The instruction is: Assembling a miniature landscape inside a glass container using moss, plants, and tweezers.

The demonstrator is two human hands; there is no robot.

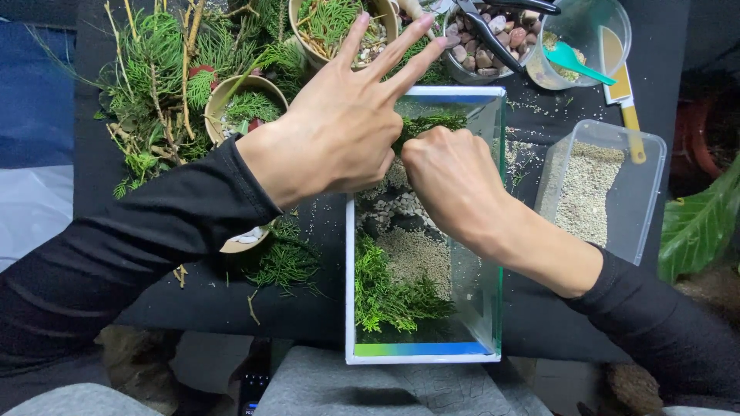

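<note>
right hand (451,181) reached into glass tank (493,231), fist closed over green sprig (432,123), contents unclear; left hand (339,127) hovered spread, holding nothing. best pressed gently, sparing pebbles (397,206).

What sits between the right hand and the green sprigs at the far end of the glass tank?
Nothing visible. The right hand is already inside the rectangular glass tank, closed into a fist right by the green sprigs. The left hand hovers over the tank's far left corner with fingers spread, beside the right hand, not under it.

Right hand (455,181) fingertips hidden inside glass tank (422,357); pliers (493,31) cut off at top edge.
</note>
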